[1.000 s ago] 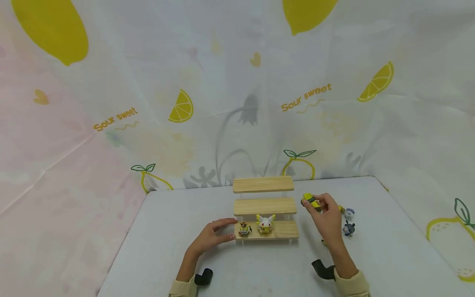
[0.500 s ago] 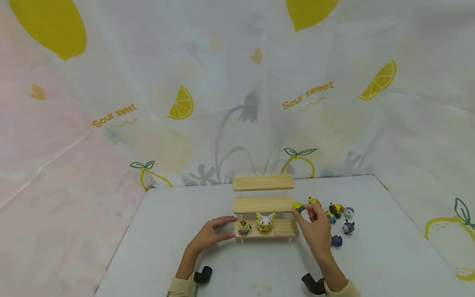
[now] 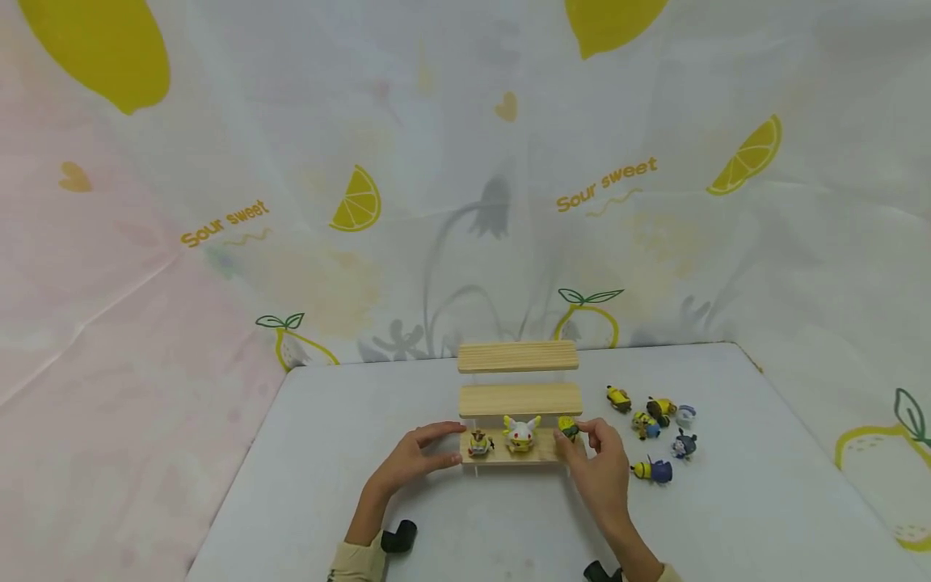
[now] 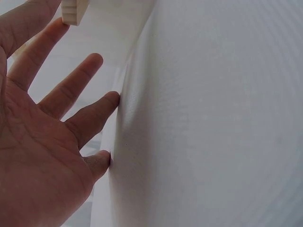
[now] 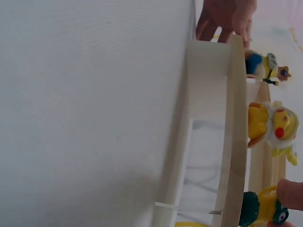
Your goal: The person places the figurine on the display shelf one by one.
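Note:
A three-step wooden display stand (image 3: 520, 398) stands on the white table, with pale wood boards on clear supports. My left hand (image 3: 410, 462) touches the left end of its lowest board; in the left wrist view the fingers (image 4: 75, 87) are spread and fairly straight. On that board sit a small Minion figurine (image 3: 478, 444) at the left and a Pikachu figurine in a white hood (image 3: 520, 434) mid-board. My right hand (image 3: 602, 469) pinches a yellow-and-green Minion figurine (image 3: 568, 428) between thumb and fingers at the board's right end. In the right wrist view this Minion figurine (image 5: 265, 207) is upright relative to the board.
Right of the stand lie several small figurines: a yellow-brown one (image 3: 619, 398), a Minion with a purple body (image 3: 652, 470), a grey one (image 3: 684, 444) and a white one (image 3: 685, 415). A lemon-print cloth (image 3: 465, 162) hangs behind the table (image 3: 327, 420).
My right hand has carried the yellow-and-green Minion figurine leftward and down from beside the stand to the lowest board's right end. The left hand has stayed at the board's left end.

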`<state>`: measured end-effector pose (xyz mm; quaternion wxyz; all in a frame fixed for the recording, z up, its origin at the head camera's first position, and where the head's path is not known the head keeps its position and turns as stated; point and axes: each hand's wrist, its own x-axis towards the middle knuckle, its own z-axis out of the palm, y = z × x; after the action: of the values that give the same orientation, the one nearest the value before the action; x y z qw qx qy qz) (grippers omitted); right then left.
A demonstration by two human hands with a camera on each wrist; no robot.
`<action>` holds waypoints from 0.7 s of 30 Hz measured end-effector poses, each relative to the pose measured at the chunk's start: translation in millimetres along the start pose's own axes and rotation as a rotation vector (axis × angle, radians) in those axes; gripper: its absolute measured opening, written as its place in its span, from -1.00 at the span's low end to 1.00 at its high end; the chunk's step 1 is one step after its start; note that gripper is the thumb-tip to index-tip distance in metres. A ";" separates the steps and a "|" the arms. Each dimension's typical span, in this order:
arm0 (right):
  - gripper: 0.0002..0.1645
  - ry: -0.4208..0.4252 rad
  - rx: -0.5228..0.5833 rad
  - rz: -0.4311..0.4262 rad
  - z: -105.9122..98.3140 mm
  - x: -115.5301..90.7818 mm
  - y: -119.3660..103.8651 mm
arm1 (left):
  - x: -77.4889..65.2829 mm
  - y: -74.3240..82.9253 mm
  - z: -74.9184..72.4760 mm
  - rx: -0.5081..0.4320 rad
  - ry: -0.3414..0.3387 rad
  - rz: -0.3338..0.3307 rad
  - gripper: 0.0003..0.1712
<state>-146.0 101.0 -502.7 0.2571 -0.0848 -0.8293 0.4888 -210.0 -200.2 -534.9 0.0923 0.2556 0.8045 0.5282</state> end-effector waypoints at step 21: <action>-0.54 0.049 -0.266 -0.166 9.2 -5.8 11.5 | -4.3 33.4 -3.2 -0.041 -0.023 -0.024 -0.44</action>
<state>-147.0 97.5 -518.2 0.3035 -0.0612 -0.8844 0.3494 -197.2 -194.6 -504.2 0.1132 0.2501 0.7954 0.5403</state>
